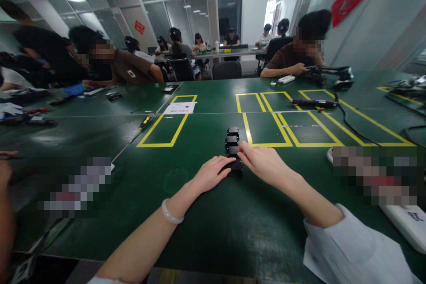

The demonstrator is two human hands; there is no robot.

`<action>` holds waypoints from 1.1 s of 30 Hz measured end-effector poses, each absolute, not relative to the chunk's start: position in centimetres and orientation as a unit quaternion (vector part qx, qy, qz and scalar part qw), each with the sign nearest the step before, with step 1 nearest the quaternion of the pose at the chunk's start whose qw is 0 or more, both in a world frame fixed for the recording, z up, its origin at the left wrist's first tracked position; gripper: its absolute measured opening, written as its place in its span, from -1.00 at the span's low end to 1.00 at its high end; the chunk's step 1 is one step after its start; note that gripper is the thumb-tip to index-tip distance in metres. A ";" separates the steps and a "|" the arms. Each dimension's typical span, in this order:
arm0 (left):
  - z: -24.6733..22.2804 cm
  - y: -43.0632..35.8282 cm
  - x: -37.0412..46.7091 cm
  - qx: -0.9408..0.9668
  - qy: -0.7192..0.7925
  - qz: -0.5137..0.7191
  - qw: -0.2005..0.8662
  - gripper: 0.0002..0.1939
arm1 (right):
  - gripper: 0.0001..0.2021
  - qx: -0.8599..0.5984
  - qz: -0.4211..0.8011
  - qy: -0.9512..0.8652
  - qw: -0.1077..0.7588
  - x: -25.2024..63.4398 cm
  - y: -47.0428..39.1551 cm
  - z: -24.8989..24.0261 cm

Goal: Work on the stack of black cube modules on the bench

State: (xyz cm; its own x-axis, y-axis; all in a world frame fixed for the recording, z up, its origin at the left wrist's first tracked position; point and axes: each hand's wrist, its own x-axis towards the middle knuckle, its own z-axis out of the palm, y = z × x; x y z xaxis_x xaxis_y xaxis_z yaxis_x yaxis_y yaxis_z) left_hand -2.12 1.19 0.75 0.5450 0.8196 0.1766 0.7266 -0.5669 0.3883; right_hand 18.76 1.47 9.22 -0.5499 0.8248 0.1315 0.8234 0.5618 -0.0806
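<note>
Several small black blocks stand in a column on the green table, running away from me; the farthest block and the one before it are untouched. My left hand wears a pale bangle at the wrist and rests its spread fingers on the nearest black block. My right hand has its fingers bent together at the right side of the third block. Whether those fingertips pinch anything is hidden.
Yellow tape rectangles mark the table beyond the blocks. A screwdriver lies at the left, a black-handled tool with a cable at the right. A white power strip lies at the right. Several people sit beyond.
</note>
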 end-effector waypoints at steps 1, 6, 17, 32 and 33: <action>0.7 1.2 -2.1 0.868 0.445 0.172 0.136 -0.61 | -0.75 -0.471 0.003 -0.879 0.070 18.7 1.5 9.2; 0.6 1.3 -2.2 0.868 0.445 0.170 0.141 -0.60 | -0.75 -0.479 0.002 -0.875 0.064 18.7 1.6 9.2; 0.6 1.2 -2.2 0.868 0.446 0.174 0.136 -0.61 | -0.72 -0.474 0.003 -0.877 0.071 18.7 1.4 9.4; 0.6 1.3 -2.1 0.871 0.443 0.168 0.129 -0.61 | -0.73 -0.480 0.007 -0.875 0.065 18.6 1.6 9.3; 0.6 1.3 -2.1 0.872 0.442 0.167 0.128 -0.61 | -0.74 -0.482 0.005 -0.874 0.062 18.6 1.7 9.3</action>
State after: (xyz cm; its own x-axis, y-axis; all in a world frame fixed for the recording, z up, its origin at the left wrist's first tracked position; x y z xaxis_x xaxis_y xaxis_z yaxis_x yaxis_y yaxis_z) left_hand -2.07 1.29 0.57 0.5525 0.8141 0.1789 0.7286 -0.5759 0.3708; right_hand 18.61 1.67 9.30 -0.5285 0.8425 0.1042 0.8412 0.5363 -0.0691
